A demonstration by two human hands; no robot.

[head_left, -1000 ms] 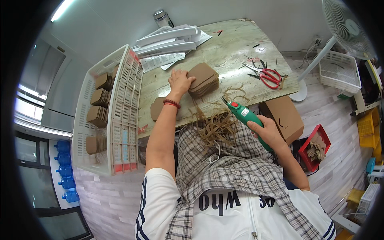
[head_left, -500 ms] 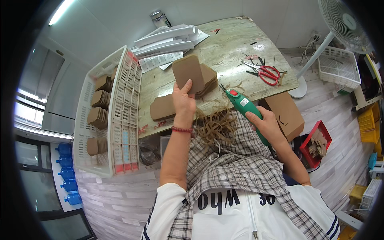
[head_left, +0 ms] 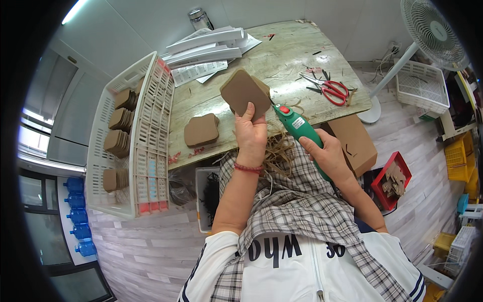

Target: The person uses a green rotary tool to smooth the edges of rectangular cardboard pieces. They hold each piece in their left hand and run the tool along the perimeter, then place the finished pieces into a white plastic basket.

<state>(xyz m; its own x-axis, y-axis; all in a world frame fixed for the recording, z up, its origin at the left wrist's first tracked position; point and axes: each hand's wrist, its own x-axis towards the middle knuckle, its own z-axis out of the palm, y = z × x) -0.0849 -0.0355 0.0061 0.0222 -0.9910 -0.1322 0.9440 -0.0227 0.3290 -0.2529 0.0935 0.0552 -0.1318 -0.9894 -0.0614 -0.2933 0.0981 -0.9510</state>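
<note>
My left hand (head_left: pixel 250 132) grips a brown rounded-corner piece (head_left: pixel 244 93) between thumb and fingers, tilted above the table. Part of another brown stack shows behind it. In my right hand (head_left: pixel 329 155) is a green handheld power tool (head_left: pixel 301 126) with a red switch; its thin dark tip is at the right edge of the piece. I cannot tell whether the tip touches. A small stack of brown pieces (head_left: pixel 201 130) lies on the table left of my left hand. Curly brown trimmed strips (head_left: pixel 275 155) are heaped at the table edge against my checked apron.
A white plastic crate (head_left: pixel 132 166) with several stacks of brown pieces stands at left. On the table (head_left: pixel 287 50) lie papers (head_left: pixel 206 53) and red-handled scissors (head_left: pixel 333 91). A cardboard box (head_left: pixel 354 143), a red tray (head_left: pixel 392 178) of brown scraps and a fan (head_left: pixel 435 32) are at right.
My left hand has moved right and turned the brown piece, bringing its edge to the tool tip. The tool has shifted slightly left. The whole view has shifted a little.
</note>
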